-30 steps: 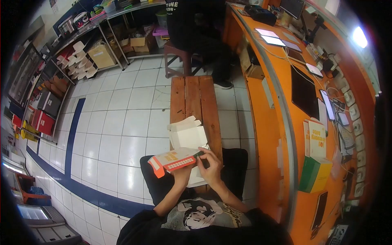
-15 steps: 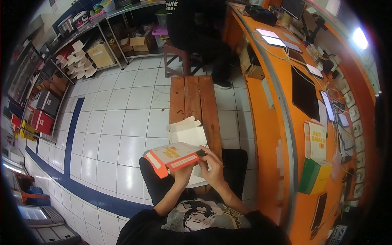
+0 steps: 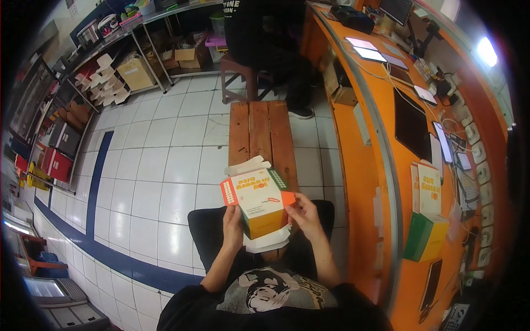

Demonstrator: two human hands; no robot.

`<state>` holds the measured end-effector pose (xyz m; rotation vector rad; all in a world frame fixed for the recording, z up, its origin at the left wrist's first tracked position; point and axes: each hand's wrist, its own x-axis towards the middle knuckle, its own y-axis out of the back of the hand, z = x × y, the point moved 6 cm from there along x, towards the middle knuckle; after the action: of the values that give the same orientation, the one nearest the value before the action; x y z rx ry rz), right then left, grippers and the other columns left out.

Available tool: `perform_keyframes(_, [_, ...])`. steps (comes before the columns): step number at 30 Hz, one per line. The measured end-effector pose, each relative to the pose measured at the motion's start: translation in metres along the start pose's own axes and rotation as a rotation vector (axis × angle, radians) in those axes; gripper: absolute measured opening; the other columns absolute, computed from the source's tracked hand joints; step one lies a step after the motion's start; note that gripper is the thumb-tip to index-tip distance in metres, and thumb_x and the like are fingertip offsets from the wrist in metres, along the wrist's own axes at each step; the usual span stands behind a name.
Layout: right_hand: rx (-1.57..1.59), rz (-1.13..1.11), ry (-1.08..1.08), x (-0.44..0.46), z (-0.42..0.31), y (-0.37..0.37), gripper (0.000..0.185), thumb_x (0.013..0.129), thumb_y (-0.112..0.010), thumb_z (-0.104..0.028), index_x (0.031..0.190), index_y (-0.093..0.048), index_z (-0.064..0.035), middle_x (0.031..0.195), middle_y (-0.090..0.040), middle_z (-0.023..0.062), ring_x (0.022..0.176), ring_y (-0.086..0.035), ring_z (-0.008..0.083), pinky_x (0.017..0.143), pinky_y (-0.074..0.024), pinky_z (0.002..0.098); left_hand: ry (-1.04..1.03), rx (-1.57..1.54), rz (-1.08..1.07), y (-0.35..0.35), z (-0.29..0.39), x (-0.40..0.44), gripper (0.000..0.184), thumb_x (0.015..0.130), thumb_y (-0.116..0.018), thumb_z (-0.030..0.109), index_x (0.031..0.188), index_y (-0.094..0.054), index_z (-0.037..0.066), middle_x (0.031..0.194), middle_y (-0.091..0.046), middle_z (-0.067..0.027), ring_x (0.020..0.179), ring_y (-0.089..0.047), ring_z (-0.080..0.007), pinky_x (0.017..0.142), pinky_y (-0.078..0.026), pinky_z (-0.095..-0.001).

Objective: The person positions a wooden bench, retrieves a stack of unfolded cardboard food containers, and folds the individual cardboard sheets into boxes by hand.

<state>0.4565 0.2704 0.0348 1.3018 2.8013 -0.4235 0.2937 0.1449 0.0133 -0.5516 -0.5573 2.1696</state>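
Between my hands is a printed cardboard food box (image 3: 256, 201), cream on its broad face with orange, green and yellow sides. My left hand (image 3: 233, 223) is closed on its lower left edge. On the right, my right hand (image 3: 305, 216) pinches the orange flap. The box is above a white unfolded box blank (image 3: 268, 241), which shows past its upper and lower edges and lies over the near end of a wooden bench (image 3: 259, 129). The held box hides most of the blank.
To my right, an orange counter (image 3: 381, 157) bears printed boxes (image 3: 428, 212), a dark tablet (image 3: 411, 124), phones, cables and scissors (image 3: 428, 311). A person in dark clothes (image 3: 259, 44) sits on a stool (image 3: 234, 74) beyond the bench. Shelving with stacked cartons (image 3: 107, 83) stands at left.
The box has turned from a tilted, edge-on view so its printed broad face now shows upward. My hands have moved apart to its left and right sides.
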Motion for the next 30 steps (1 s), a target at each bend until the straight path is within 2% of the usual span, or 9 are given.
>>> perform_keyframes(4, [-0.099,0.027,0.149,-0.003,0.005,-0.019,0.019,0.087,-0.065,-0.007,0.101,-0.054,-0.0002,0.086,-0.061,0.0051,0.06,-0.056,0.0077,0.054,-0.048,0.0218,0.03,0.095,0.061,0.037,-0.043,0.006,0.058,0.099,-0.042,0.027,0.143,-0.017,0.0,0.141,-0.034,-0.0155,0.13,-0.036,-0.023,0.106,-0.031,-0.0362])
perform_keyframes(8, [-0.22,0.072,0.239,-0.002,0.003,-0.016,0.013,0.086,-0.065,-0.007,0.095,-0.057,-0.0009,0.082,-0.06,0.0035,0.061,-0.058,0.0083,0.054,-0.0485,0.0229,0.059,0.302,-0.024,0.02,-0.021,0.003,0.056,0.099,-0.04,0.029,0.142,-0.019,-0.001,0.14,-0.032,-0.0182,0.132,-0.033,-0.0261,0.107,-0.03,-0.0368])
perform_keyframes(11, [-0.345,0.075,0.379,-0.005,-0.02,-0.02,0.01,0.084,-0.066,-0.004,0.088,-0.058,0.0,0.08,-0.06,0.0064,0.064,-0.061,0.0157,0.057,-0.0492,0.0279,0.083,0.591,0.107,0.023,-0.01,-0.006,0.048,0.094,-0.047,0.017,0.131,-0.031,-0.009,0.13,-0.038,-0.0254,0.125,-0.036,-0.0288,0.103,-0.031,-0.0393])
perform_keyframes(13, [-0.775,0.126,0.542,-0.012,-0.034,-0.026,0.009,0.08,-0.065,0.001,0.085,-0.058,0.0008,0.08,-0.06,0.0113,0.069,-0.062,0.0272,0.063,-0.0493,0.0341,-0.257,1.086,0.244,0.022,0.008,-0.022,0.055,0.093,-0.053,0.021,0.134,-0.028,-0.006,0.131,-0.033,-0.021,0.121,-0.039,-0.0327,0.102,-0.033,-0.0417])
perform_keyframes(16, [-0.841,0.113,0.543,-0.014,-0.007,-0.029,0.011,0.077,-0.062,0.006,0.086,-0.058,0.0009,0.082,-0.058,0.0154,0.076,-0.06,0.036,0.068,-0.0483,0.039,-0.508,1.173,0.166,-0.027,0.037,-0.044,0.061,0.081,-0.064,0.009,0.131,-0.033,-0.006,0.116,-0.041,-0.0206,0.11,-0.043,-0.0334,0.098,-0.032,-0.0443])
perform_keyframes(18, [-0.84,0.103,0.573,-0.015,0.015,-0.031,0.014,0.075,-0.062,0.007,0.087,-0.057,0.0008,0.085,-0.058,0.0154,0.077,-0.06,0.0352,0.068,-0.049,0.0389,-0.669,1.245,-0.037,-0.048,0.033,-0.048,0.066,0.071,-0.07,0.002,0.129,-0.038,-0.002,0.106,-0.049,-0.0159,0.105,-0.048,-0.03,0.097,-0.031,-0.043])
perform_keyframes(24, [-0.942,0.256,0.589,-0.027,0.049,-0.02,0.026,0.074,-0.058,0.011,0.098,-0.053,0.0024,0.11,-0.048,0.02,0.082,-0.061,0.0332,0.066,-0.0521,0.0369,-0.971,1.413,-0.163,-0.062,0.011,-0.06,0.05,0.075,-0.07,0.0,0.121,-0.051,0.002,0.091,-0.063,-0.0036,0.099,-0.061,-0.0219,0.096,-0.036,-0.0415])
perform_keyframes(28, [-0.787,0.402,0.452,-0.028,0.06,-0.002,0.041,0.073,-0.059,0.013,0.111,-0.047,0.0006,0.117,-0.047,0.0158,0.077,-0.062,0.0227,0.061,-0.0532,0.0286,-0.822,1.159,-0.347,-0.062,-0.017,-0.061,0.042,0.074,-0.07,0.002,0.113,-0.053,-0.001,0.097,-0.062,-0.0095,0.102,-0.061,-0.0267,0.099,-0.038,-0.0497])
perform_keyframes(30, [-0.732,0.403,0.423,-0.028,0.063,-0.001,0.043,0.072,-0.061,0.012,0.112,-0.047,0.0004,0.117,-0.047,0.0153,0.077,-0.062,0.0212,0.061,-0.0533,0.0281,-0.748,1.389,-0.31,-0.072,-0.012,-0.063,0.044,0.075,-0.068,0.006,0.115,-0.052,-0.001,0.1,-0.061,-0.0126,0.106,-0.058,-0.0296,0.098,-0.04,-0.0489])
